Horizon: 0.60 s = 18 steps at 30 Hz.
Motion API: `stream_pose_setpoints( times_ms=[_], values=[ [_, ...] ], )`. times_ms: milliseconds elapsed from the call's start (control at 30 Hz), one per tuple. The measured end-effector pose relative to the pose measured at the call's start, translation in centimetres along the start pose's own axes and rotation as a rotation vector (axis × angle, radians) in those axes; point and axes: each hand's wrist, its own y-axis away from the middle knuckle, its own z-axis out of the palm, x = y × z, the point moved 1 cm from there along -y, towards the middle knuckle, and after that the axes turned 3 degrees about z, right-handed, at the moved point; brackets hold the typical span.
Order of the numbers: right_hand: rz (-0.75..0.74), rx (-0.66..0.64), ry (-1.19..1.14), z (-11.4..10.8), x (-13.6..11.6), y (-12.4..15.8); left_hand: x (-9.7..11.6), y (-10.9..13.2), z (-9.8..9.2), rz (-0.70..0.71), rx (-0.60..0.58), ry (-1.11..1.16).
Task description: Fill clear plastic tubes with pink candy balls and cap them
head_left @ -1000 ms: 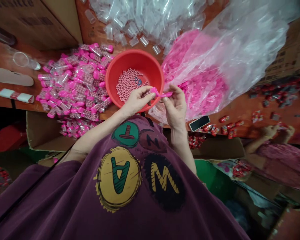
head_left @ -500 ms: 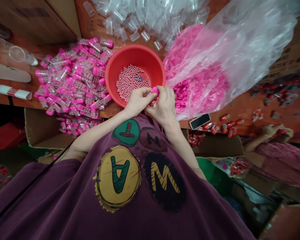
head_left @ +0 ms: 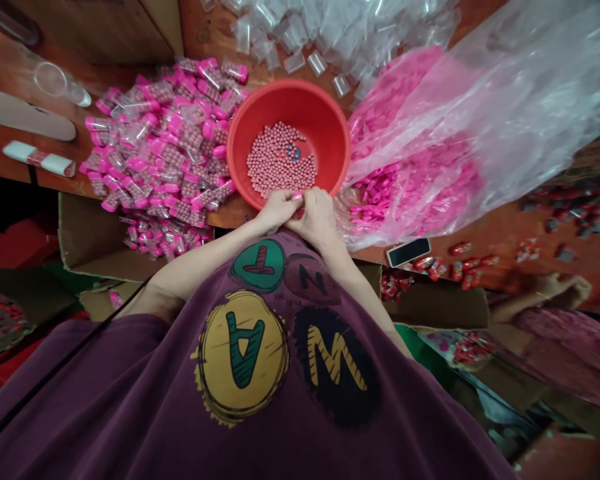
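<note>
My left hand (head_left: pixel 279 209) and my right hand (head_left: pixel 319 217) meet at the near rim of a red plastic bowl (head_left: pixel 343 120). Between their fingertips shows a small pink cap (head_left: pixel 297 196); whatever lies under it is hidden by the fingers. Both hands are closed, thumbs and fingers pinched together around it. Small round pink beads (head_left: pixel 280 163) cover part of the bowl's bottom, beside a blue mark (head_left: pixel 293 153). Left of the bowl is a heap of clear little jars (head_left: pixel 165 140) with pink caps and beads inside. Loose pink caps (head_left: pixel 380 197) lie in a clear plastic bag (head_left: pixel 510 100) to the right.
Empty clear containers (head_left: pixel 300 33) are piled behind the bowl. A phone (head_left: pixel 409 252) lies at the table's front edge, near small red pieces (head_left: pixel 465 267). Below the table edge stands a cardboard box (head_left: pixel 95 243). Another person's hands (head_left: pixel 563 287) are at far right.
My hands have drawn slightly closer to my body, still together around the pink cap. The whole view has shifted, so the table's things appear further right.
</note>
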Motion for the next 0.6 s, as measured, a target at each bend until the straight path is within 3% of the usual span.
stream_pose_setpoints(
  times_ms=[67, 133, 200, 300, 400, 433, 500, 533, 600],
  values=[
    [0.026, -0.17, -0.201, 1.6, 0.5, 0.0, -1.2, -0.7, -1.2, -0.072, 0.019, -0.036],
    [0.089, -0.29, -0.386, 2.8, 1.5, -0.3, -1.8, -1.9, -4.0, 0.027, 0.087, -0.072],
    [0.185, -0.268, -0.434, 3.4, 2.9, -1.3, -2.0, -3.3, -8.6, 0.236, 0.254, -0.122],
    [0.195, -0.15, -0.256, 3.6, 4.7, -3.9, -2.0, -5.1, -17.5, 0.481, 0.559, -0.243],
    [0.073, -0.318, -0.029, 4.5, 4.3, -6.7, -1.9, -5.7, -24.4, 0.503, 0.857, -0.407],
    [0.043, -0.406, 0.033, 5.0, 3.7, -7.5, -1.8, -5.7, -25.4, 0.517, 0.944, -0.457],
    [0.008, -0.535, 0.138, 6.3, 2.2, -8.7, -1.8, -5.4, -24.9, 0.588, 1.027, -0.527],
    [0.001, -0.567, 0.179, 6.9, 1.5, -9.1, -1.9, -5.3, -23.6, 0.626, 0.993, -0.549],
    [-0.001, -0.592, 0.228, 7.9, 0.4, -9.7, -2.4, -5.4, -19.6, 0.667, 0.805, -0.565]
  ],
)
